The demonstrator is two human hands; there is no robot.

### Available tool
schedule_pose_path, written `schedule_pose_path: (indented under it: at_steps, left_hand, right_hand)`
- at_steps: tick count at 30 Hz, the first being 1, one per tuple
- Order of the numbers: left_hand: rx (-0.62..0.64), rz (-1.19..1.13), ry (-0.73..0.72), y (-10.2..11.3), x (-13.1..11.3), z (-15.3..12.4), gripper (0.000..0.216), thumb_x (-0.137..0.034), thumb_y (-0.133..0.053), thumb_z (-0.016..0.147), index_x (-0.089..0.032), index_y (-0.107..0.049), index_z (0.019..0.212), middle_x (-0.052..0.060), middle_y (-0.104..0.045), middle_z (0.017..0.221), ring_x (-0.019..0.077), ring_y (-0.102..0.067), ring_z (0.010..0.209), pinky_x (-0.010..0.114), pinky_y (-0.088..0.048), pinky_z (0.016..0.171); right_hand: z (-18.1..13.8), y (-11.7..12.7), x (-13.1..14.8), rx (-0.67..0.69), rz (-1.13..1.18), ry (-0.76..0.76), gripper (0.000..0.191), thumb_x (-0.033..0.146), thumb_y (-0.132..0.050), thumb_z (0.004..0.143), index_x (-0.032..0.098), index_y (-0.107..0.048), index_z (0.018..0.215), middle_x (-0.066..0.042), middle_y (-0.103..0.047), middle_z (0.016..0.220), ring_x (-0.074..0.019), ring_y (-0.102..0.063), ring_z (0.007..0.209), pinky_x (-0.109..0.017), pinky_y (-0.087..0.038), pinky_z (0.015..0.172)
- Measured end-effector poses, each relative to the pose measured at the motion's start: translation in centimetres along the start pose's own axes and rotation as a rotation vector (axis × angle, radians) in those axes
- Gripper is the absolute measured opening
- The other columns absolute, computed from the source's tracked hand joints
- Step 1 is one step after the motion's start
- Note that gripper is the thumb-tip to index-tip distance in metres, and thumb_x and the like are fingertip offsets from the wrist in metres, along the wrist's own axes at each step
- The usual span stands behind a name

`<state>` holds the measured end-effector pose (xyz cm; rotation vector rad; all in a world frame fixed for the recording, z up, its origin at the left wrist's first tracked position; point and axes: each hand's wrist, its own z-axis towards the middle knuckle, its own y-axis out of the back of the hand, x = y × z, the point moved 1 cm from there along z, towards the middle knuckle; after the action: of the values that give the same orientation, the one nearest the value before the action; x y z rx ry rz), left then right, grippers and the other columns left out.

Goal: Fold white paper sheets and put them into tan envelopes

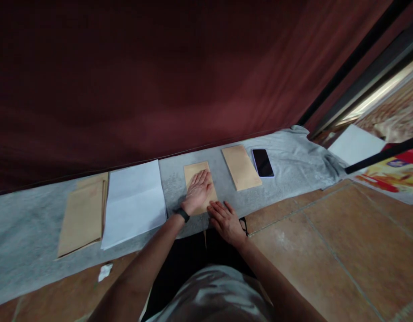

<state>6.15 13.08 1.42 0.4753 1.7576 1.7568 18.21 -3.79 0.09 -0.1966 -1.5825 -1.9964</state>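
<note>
A brown paper envelope (192,169) lies flat on the grey cloth in front of me. My left hand (199,188), with a dark band at the wrist, rests palm down on it, fingers stretched out. My right hand (225,220) lies by the envelope's near right corner, fingers spread and holding nothing; whether its fingertips touch the paper I cannot tell. Another brown envelope (242,167) lies to the right. On the left are white paper sheets (136,201) and, farther left, a stack of brown envelopes (82,214).
A smartphone (263,163) lies right of the envelopes on the grey cloth (293,156). Behind rises a dark red curtain-like surface (159,89). On the tiled floor are a crumpled white scrap (105,271) and a colourful printed box (394,174). Dark bars cross the right side.
</note>
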Motion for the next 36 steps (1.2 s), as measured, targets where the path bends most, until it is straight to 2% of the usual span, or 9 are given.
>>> schedule_pose_path:
  at_steps: [6,11,18,22,28,36]
  left_hand:
    - [0.052,0.038,0.018,0.0,1.6,4.0,0.062,-0.041,-0.022,0.103,-0.009,-0.03,0.156,0.011,-0.028,0.164,0.0229,-0.02,0.154,0.043,-0.014,0.127]
    - [0.072,0.024,-0.006,-0.1,1.8,3.8,0.061,-0.042,-0.022,0.104,-0.012,-0.029,0.157,0.009,-0.027,0.165,0.0216,-0.018,0.154,0.043,-0.011,0.127]
    - [0.066,-0.044,-0.148,-0.1,1.2,-0.5,0.059,-0.041,-0.027,0.104,-0.016,-0.03,0.157,0.009,-0.031,0.164,0.022,-0.02,0.154,0.048,-0.012,0.126]
    - [0.04,-0.062,-0.219,-0.4,0.3,-3.3,0.055,-0.036,-0.029,0.104,-0.019,-0.03,0.157,0.007,-0.033,0.163,0.02,-0.021,0.154,0.046,-0.013,0.127]
    - [0.044,-0.093,-0.282,-0.1,-1.1,-7.1,0.056,-0.04,-0.027,0.106,-0.017,-0.029,0.157,0.008,-0.033,0.163,0.0176,-0.024,0.153,0.042,-0.016,0.126]
    - [0.019,-0.043,-0.31,0.1,-2.0,-12.0,0.07,-0.053,-0.035,0.102,-0.01,-0.026,0.157,0.016,-0.027,0.164,0.0242,-0.021,0.154,0.044,-0.02,0.126]
  right_hand:
    - [0.1,-0.1,0.0,-0.012,0.051,-0.038,0.046,0.026,-0.047,0.102,0.025,-0.047,0.148,-0.006,-0.05,0.152,-0.0229,-0.046,0.141,-0.049,-0.031,0.119]
    - [0.2,-0.1,0.0,-0.004,0.071,-0.045,0.047,0.024,-0.048,0.1,0.026,-0.048,0.147,-0.006,-0.05,0.152,-0.0228,-0.045,0.141,-0.049,-0.028,0.12]
    - [0.2,0.0,0.0,0.011,0.084,-0.056,0.046,0.024,-0.049,0.099,0.026,-0.051,0.145,-0.007,-0.052,0.151,-0.0237,-0.046,0.14,-0.05,-0.027,0.12]
    - [0.1,-0.1,0.0,0.008,0.088,-0.05,0.044,0.024,-0.049,0.098,0.024,-0.053,0.143,-0.008,-0.055,0.148,-0.0238,-0.047,0.139,-0.05,-0.026,0.121]
    - [-0.1,-0.4,-0.3,-0.023,0.123,-0.051,0.04,0.023,-0.047,0.098,0.019,-0.057,0.137,-0.01,-0.058,0.145,-0.0236,-0.048,0.138,-0.051,-0.026,0.122]
    - [-0.2,-0.2,-0.9,-0.086,0.237,-0.052,0.039,0.019,-0.042,0.098,0.023,-0.062,0.132,-0.007,-0.066,0.133,-0.0195,-0.055,0.131,-0.048,-0.034,0.119]
